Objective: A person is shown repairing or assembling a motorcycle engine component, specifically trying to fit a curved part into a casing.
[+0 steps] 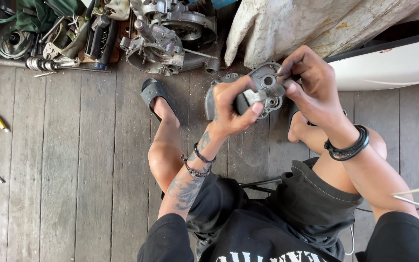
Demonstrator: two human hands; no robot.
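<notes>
Work in hand: a seated person is holding a grey cast-metal engine cover (pixel 264 87) up in both hands, just right of centre in the upper half of the frame, above the plank floor (pixel 73 170).
Left hand (pixel 231 106): it is wrapping around the cover's lower left edge, fingers curled closed on the casting and the thumb (pixel 254 109) pressing across its face.
Right hand (pixel 309 85): it is reaching in from the right, fingertips pressed together on the cover's right side near its round central bore; whether a small part or tool is pinched there I cannot tell.
Where the cover is: it is off any engine, lifted clear of the floor, between the person's knees and a stained cloth sheet (pixel 287 24) at top centre.
Seemingly done: the cover is looking already separated from its housing, judging from how it is being held free.
Seemingly left: a bare engine crankcase (pixel 163 46) is lying at the upper middle of the frame, well apart from the cover, so nothing is looking rejoined yet.
Surroundings: loose tools and parts (pixel 49 43) are crowding the upper left, a black sandal (pixel 153 92) is sitting on the left foot, and a white body panel (pixel 389 65) is filling the upper right.
</notes>
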